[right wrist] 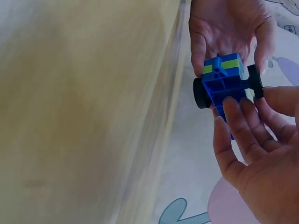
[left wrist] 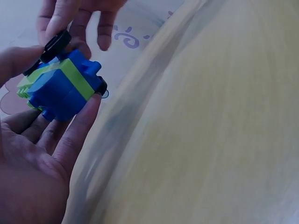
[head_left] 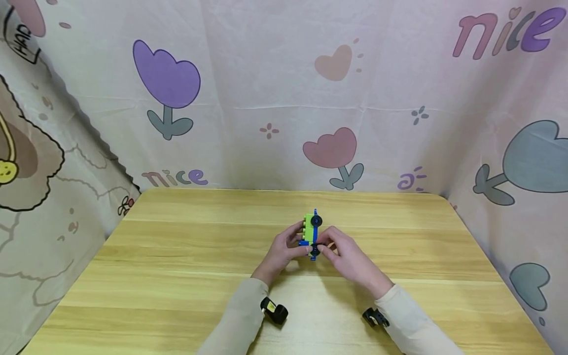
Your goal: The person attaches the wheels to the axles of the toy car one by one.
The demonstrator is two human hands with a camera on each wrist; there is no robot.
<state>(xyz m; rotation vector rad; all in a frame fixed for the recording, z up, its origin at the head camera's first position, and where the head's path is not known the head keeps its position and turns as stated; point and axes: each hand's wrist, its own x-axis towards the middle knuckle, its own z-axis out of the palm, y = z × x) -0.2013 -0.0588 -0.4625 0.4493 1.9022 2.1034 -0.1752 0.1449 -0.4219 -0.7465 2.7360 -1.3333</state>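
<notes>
A toy car (head_left: 309, 228) built of green and blue blocks with black wheels is held up on its side between both hands. My left hand (head_left: 280, 251) grips its block side, thumb near the lower wheel and fingers behind the body. In the left wrist view, blue blocks (left wrist: 63, 95) with a green layer lie between thumb and fingers. My right hand (head_left: 350, 256) pinches at the nearer black wheel (right wrist: 255, 81), its thumb against the wheel and its fingertips along the blue underside (right wrist: 225, 95). Another wheel (right wrist: 201, 93) shows on the car's opposite side.
A light wooden table (head_left: 177, 266) lies below the hands. Printed cloth (head_left: 248, 64) hangs behind it and at both sides. Black wrist cameras (head_left: 275, 311) sit at the sleeve cuffs, just above the tabletop.
</notes>
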